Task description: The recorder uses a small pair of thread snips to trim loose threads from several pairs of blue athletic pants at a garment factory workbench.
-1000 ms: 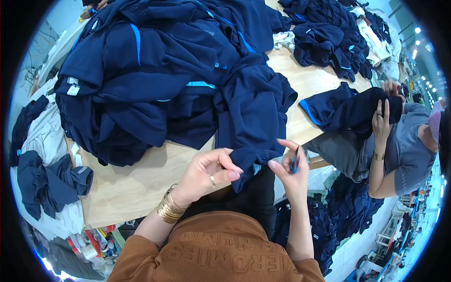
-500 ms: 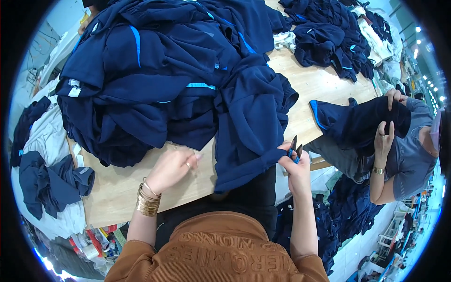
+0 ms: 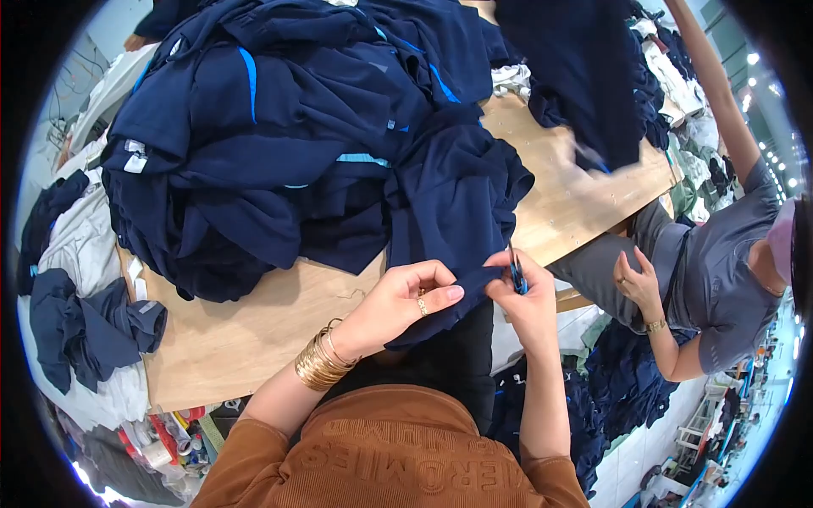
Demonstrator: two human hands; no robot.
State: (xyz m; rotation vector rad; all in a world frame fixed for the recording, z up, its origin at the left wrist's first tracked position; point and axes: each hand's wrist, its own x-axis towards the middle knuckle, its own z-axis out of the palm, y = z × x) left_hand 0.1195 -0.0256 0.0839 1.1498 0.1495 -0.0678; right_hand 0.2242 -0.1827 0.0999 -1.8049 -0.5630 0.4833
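A navy garment (image 3: 449, 203) hangs off the near edge of the table, its lower band drawn up between my hands. My left hand (image 3: 398, 309), with gold bangles at the wrist, is closed at the band's edge, thumb and forefinger against the cloth. My right hand (image 3: 532, 309) holds small thread snips (image 3: 517, 278) with blue handles, blades pointing up and away. The fingers of that hand also pinch the band's right end. The snips' lower part is hidden in my palm.
A big heap of navy garments (image 3: 254, 152) covers much of the wooden table (image 3: 212, 347). At right, a seated co-worker in grey (image 3: 720, 271) lifts a dark garment (image 3: 576, 68). Dark garments (image 3: 627, 372) are piled below; white and dark cloth (image 3: 80, 245) lies at left.
My left hand has moved right, from over the bare wood to the garment's band. My right hand keeps the snips. The co-worker's garment has swung up onto the far right of the table.
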